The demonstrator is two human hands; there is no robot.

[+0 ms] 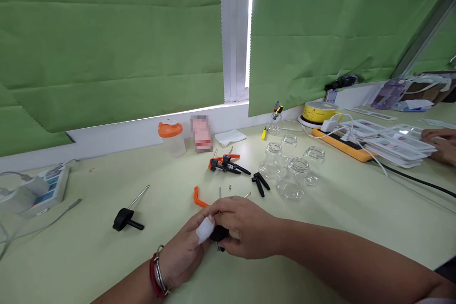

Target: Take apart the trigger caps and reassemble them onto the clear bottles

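Observation:
My left hand (188, 251), with white tape round its thumb and bracelets at the wrist, is closed on a black plastic cap (219, 233). My right hand (245, 228) curls round the same cap from the other side. Below the cap a short metal piece sticks out; the fingers hide most of the rest. Just beyond the hands lie an orange curved handle (199, 198) and a small metal fitting (230, 187). Black handle pieces (261, 183) rest to the right. Farther back lie black-and-orange assemblies (224, 163). To the left is a black cap with a metal rod (124, 217).
Several clear glass jars (291, 185) stand right of the hands. An orange-lidded cup (172, 138) is at the back. On the right are an orange power strip (345, 145), stacked white trays (397, 147) and another person's hand (443, 145). A white power strip (53, 190) is at left.

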